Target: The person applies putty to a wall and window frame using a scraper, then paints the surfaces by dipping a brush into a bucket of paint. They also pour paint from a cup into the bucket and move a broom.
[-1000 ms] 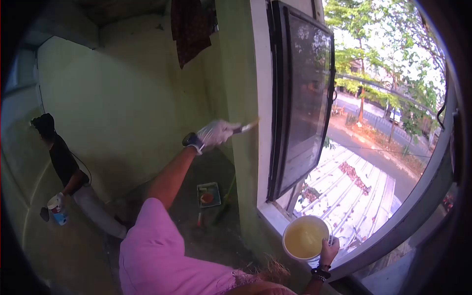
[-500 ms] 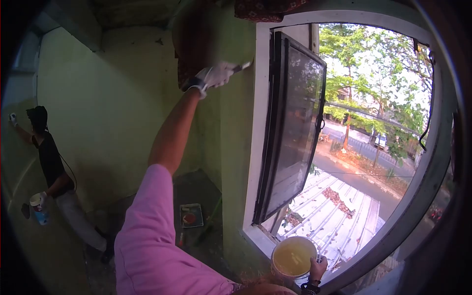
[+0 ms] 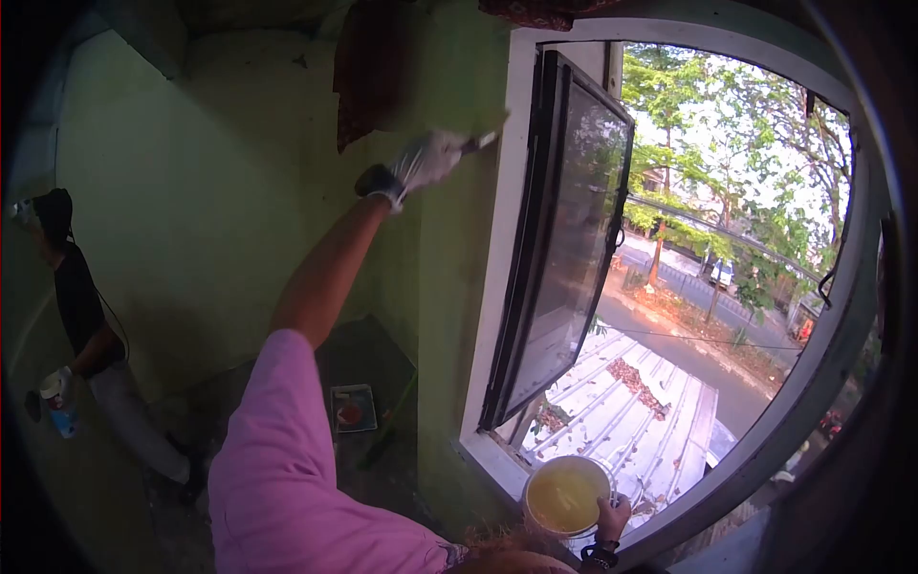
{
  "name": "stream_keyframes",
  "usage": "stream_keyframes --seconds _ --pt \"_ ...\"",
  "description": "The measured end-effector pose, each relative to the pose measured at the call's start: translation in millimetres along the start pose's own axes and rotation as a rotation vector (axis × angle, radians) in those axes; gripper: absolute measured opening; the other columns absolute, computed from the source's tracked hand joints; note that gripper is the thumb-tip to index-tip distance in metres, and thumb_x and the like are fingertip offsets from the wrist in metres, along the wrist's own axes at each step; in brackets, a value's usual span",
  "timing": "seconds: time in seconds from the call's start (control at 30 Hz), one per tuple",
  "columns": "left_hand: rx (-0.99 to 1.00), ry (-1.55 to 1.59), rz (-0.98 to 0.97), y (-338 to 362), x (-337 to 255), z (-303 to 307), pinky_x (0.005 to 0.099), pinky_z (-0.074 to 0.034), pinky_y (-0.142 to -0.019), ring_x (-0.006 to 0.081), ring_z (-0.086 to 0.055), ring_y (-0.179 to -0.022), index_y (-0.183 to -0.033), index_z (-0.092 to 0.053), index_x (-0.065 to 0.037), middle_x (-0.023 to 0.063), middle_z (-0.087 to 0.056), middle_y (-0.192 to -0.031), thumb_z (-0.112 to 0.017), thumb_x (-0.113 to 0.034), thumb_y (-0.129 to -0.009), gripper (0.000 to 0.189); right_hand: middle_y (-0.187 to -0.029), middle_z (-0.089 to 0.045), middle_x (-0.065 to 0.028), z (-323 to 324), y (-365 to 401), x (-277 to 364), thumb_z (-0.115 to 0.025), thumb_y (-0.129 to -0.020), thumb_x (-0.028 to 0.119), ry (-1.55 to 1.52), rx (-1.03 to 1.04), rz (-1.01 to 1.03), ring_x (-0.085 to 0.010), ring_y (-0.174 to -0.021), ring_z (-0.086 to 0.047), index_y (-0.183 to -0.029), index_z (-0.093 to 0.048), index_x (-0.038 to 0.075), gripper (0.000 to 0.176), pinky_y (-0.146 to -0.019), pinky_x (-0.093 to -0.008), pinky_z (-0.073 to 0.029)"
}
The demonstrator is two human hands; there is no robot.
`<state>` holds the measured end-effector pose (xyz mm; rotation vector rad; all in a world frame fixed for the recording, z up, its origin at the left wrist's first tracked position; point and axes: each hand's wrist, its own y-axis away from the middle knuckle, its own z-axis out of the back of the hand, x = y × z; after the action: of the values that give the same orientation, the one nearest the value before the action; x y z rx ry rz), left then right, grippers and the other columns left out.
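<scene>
My left hand [image 3: 427,160], in a pale work glove with a dark wrist cuff, reaches up and away at the end of a pink sleeve. Its fingers are closed around a paintbrush [image 3: 481,142]. The bristle end is slightly blurred, at the green wall strip beside the white window frame [image 3: 507,172]; contact is hard to judge. At the bottom, my bare right hand [image 3: 613,518], with dark bands at the wrist, grips a bucket [image 3: 568,496] by its rim or handle. Yellowish paint is visible inside the bucket, which is near the window sill.
A dark-framed window sash [image 3: 574,239] stands swung outward. Outside are a metal roof [image 3: 641,411], trees and a road. On the floor lies a paint tray [image 3: 354,408]. At left a co-worker [image 3: 81,297] holds a paint container [image 3: 57,407]. Dark red cloth [image 3: 368,77] hangs above.
My left hand and the brush have shifted slightly right and down, the brush tip now nearer the window frame. The view has turned a little. The co-worker's raised hand has come nearer their head.
</scene>
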<state>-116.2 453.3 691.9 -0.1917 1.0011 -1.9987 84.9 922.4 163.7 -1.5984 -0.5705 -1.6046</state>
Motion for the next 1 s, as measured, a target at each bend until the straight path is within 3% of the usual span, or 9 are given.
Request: stream_keyframes --seconds 0.13,0.2,0.27,0.37,0.47,0.7,0.9,0.97,1.0 --pt "0.553 0.054 0.071 70 35 -7 0.0273 -0.037 -0.043 0.008 -0.048 -0.047 -0.122 -0.06 -0.02 -0.0014 -0.056 -0.057 -0.049 -0.017 -0.09 0.034 -0.074 -0.059 -0.0077 5 -1 8 -0.066 -0.072 0.009 0.006 0.076 -0.022 -0.0133 -0.064 -0.052 -0.087 -0.057 -0.006 0.024 -0.061 -0.0302 -0.045" --pt "0.393 0.619 0.216 64 35 14 0.0197 -0.034 -0.038 0.0023 -0.042 -0.044 -0.128 -0.054 -0.014 -0.0079 -0.047 -0.056 -0.049 -0.023 -0.093 0.037 -0.077 -0.06 -0.009 7 2 20 -0.065 -0.074 0.012 -0.006 0.103 -0.036 -0.0137 -0.068 -0.054 -0.089 -0.057 -0.008 0.026 -0.064 -0.0299 -0.046" --pt "0.03 0.373 0.145 53 8 25 0.0166 -0.033 -0.036 -0.0003 -0.04 -0.044 -0.128 -0.054 -0.013 -0.0094 -0.044 -0.055 -0.047 -0.024 -0.093 0.038 -0.08 -0.061 -0.0092 6 9 32 -0.064 -0.077 0.013 0.009 0.121 -0.046 -0.013 -0.071 -0.054 -0.093 -0.057 -0.008 0.027 -0.066 -0.029 -0.046" --pt "0.045 0.303 0.092 55 24 -27 0.0245 -0.036 -0.041 0.0041 -0.043 -0.043 -0.124 -0.058 -0.013 -0.0057 -0.045 -0.053 -0.047 -0.022 -0.09 0.037 -0.086 -0.061 -0.008 9 12 33 -0.062 -0.081 0.013 -0.029 0.161 -0.068 -0.012 -0.076 -0.055 -0.098 -0.057 -0.006 0.025 -0.07 -0.0278 -0.045" --pt "-0.057 0.052 0.043 130 32 -101 0.035 -0.04 -0.046 0.0244 -0.051 -0.044 -0.108 -0.066 -0.01 0.0235 -0.051 -0.061 -0.05 -0.02 -0.087 0.028 -0.087 -0.061 -0.0068 8 12 30 -0.06 -0.082 0.012 -0.056 0.148 -0.083 -0.012 -0.077 -0.055 -0.098 -0.058 -0.004 0.022 -0.072 -0.0274 -0.045" --pt "0.845 -0.004 0.119 282 90 -203 0.0408 -0.049 -0.083 0.036 -0.062 -0.087 -0.114 -0.064 -0.023 0.0191 -0.063 -0.099 -0.046 -0.014 -0.072 0.047 -0.089 -0.061 -0.0065 7 12 41 -0.059 -0.084 0.013 -0.021 0.149 -0.106 -0.0118 -0.078 -0.055 -0.098 -0.057 -0.003 0.022 -0.07 -0.0269 -0.044" --pt "0.111 0.202 0.134 154 45 -88 0.0329 -0.042 -0.051 0.0213 -0.053 -0.05 -0.108 -0.066 -0.01 0.0134 -0.06 -0.064 -0.053 -0.025 -0.088 0.028 -0.106 -0.061 -0.0084 5 22 66 -0.058 -0.085 0.008 0.075 0.175 -0.118 -0.0139 -0.093 -0.057 -0.114 -0.054 -0.005 0.032 -0.084 -0.0272 -0.044" --pt "-0.457 0.189 -0.296 138 47 -120 0.038 -0.048 -0.059 0.0264 -0.064 -0.069 -0.093 -0.063 -0.006 0.0134 -0.067 -0.085 -0.048 -0.02 -0.091 0.021 -0.105 -0.061 -0.0083 12 14 45 -0.058 -0.085 0.009 -0.048 0.196 -0.17 -0.0137 -0.093 -0.057 -0.114 -0.054 -0.004 0.032 -0.083 -0.027 -0.044" --pt "0.149 -0.121 0.35 153 28 -104 0.036 -0.051 -0.064 0.0275 -0.068 -0.076 -0.114 -0.062 -0.007 0.0232 -0.066 -0.083 -0.052 -0.026 -0.089 0.033 -0.103 -0.061 -0.0077 13 13 42 -0.057 -0.086 0.011 0.001 0.179 -0.179 -0.0136 -0.091 -0.057 -0.113 -0.055 -0.003 0.03 -0.081 -0.0264 -0.045"
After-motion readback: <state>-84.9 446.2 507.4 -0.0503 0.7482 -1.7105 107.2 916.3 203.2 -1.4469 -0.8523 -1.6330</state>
